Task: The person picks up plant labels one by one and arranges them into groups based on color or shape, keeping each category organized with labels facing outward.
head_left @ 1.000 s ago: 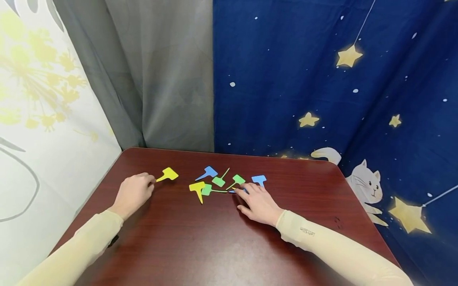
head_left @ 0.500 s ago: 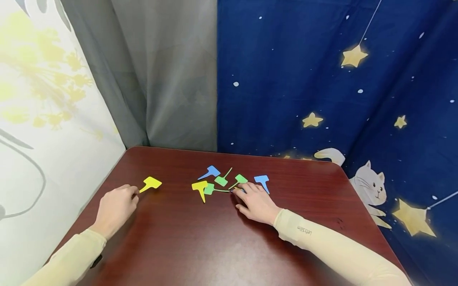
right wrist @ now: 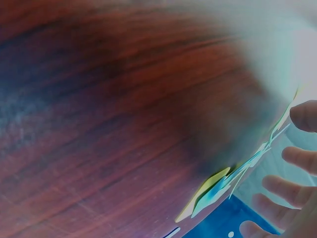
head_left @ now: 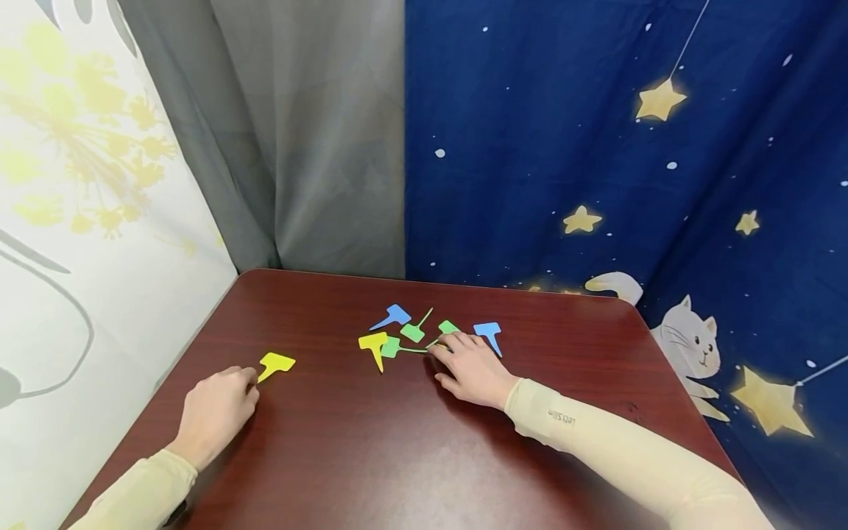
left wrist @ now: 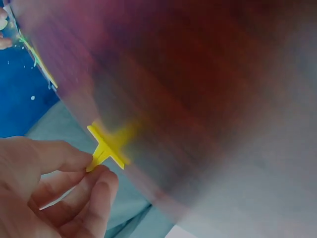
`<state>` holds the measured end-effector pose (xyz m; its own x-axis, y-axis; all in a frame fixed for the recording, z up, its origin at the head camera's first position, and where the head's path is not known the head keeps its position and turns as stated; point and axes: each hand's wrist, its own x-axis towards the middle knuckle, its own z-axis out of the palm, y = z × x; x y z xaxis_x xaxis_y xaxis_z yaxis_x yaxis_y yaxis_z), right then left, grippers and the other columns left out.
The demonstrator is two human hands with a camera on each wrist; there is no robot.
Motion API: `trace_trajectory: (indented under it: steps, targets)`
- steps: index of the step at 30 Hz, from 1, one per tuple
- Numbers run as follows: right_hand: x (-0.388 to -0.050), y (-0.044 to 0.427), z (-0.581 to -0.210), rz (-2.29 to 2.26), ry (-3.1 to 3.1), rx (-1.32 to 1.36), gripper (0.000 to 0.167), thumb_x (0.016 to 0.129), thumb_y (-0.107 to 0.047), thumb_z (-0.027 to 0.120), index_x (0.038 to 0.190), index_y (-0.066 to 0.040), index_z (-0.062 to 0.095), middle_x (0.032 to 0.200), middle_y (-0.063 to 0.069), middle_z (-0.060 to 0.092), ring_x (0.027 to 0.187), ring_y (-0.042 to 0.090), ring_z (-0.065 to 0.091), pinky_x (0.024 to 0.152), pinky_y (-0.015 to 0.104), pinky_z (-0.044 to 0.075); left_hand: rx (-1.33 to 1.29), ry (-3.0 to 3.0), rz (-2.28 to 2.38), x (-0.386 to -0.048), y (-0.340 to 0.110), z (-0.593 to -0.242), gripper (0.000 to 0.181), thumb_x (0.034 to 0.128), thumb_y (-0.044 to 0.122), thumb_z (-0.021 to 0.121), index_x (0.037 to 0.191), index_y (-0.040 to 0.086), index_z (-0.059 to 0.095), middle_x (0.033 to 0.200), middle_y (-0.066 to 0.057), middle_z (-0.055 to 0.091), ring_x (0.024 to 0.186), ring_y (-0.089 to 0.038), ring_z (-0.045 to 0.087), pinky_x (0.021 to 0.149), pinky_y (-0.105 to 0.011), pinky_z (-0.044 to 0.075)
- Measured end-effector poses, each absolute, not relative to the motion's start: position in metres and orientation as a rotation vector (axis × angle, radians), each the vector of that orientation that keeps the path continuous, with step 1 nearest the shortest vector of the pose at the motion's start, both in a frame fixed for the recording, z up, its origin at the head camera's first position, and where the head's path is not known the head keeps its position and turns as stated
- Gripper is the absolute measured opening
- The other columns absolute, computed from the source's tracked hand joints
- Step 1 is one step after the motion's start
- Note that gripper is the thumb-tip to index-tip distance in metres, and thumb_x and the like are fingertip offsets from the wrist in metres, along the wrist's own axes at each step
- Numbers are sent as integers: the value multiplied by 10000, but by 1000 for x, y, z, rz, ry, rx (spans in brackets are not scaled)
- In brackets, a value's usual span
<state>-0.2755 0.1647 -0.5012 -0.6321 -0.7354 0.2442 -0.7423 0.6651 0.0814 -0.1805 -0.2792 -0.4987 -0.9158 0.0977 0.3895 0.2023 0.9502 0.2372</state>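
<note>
My left hand (head_left: 215, 412) pinches the narrow stem of a yellow T-shaped plant label (head_left: 277, 363) at the table's left side. In the left wrist view, thumb and fingertips hold that stem, and the wide head of the label (left wrist: 106, 147) points away. My right hand (head_left: 473, 370) is over the right part of a loose group of labels, fingers spread and relaxed. A green label (head_left: 447, 326) shows just past its fingers. The right wrist view has a yellow label (right wrist: 203, 194) overlapping a bluish one (right wrist: 213, 197) near the fingers; whether they touch, I cannot tell.
Left of my right hand lie a second yellow label (head_left: 373, 341), green labels (head_left: 391, 347) and a blue label (head_left: 397, 314). Another blue label (head_left: 489, 330) lies behind that hand. The dark red table (head_left: 371, 442) ends at grey and blue curtains (head_left: 530, 147).
My left hand has carried the yellow label left and nearer to me, away from the group. My right hand has stayed almost in place. The view has shifted slightly.
</note>
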Motion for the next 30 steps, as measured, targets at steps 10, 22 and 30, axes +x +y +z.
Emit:
trace_trajectory:
  steps: [10,22,30]
  targets:
    - [-283,158,-495,-38,-2634,1221,476,944,-395,656,1372,-192,604,1325,56,582,1236,232,505,971,469,462,-537,-2736,-343,-203,-323,-481,270,812,84,788,1079,68,749,1049,-131,706,929,-376,685,744,-576,537]
    - [-302,150,-490,-12,-2640,1316,502,942,-358,670,1406,-186,586,1342,66,572,1219,246,518,973,479,448,-919,-2985,-385,-225,-355,-493,598,962,401,687,1513,271,493,1562,-52,431,1411,-410,387,1041,-573,409]
    - [-314,133,-483,-44,-2637,1370,503,954,-380,658,1415,-198,574,1343,71,581,1227,250,523,1001,473,439,-1022,-2848,-326,-229,-356,-508,459,991,306,661,1441,245,589,1517,-72,490,1355,-403,469,979,-650,419]
